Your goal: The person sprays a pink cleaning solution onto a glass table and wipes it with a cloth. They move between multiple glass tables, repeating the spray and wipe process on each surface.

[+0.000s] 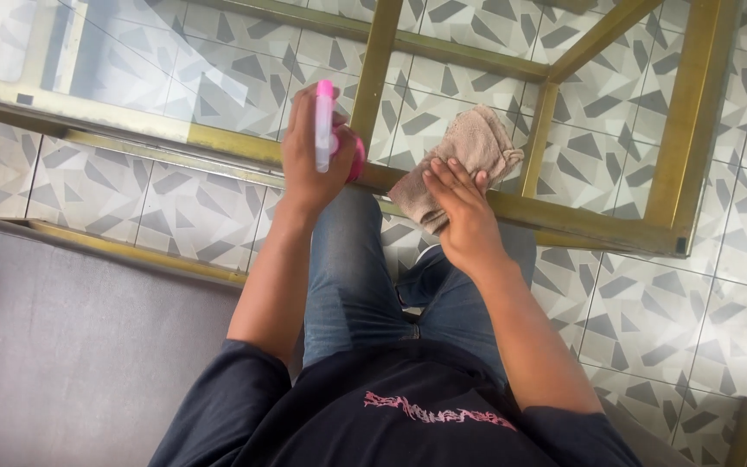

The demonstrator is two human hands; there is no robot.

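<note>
Beige cloth (464,156) under right hand (464,212) fingers (443,177), flat.

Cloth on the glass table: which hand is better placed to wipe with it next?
Right, probably. The right hand already lies flat on the beige cloth at the table's gold frame, while the left hand is occupied gripping the pink spray bottle.
</note>
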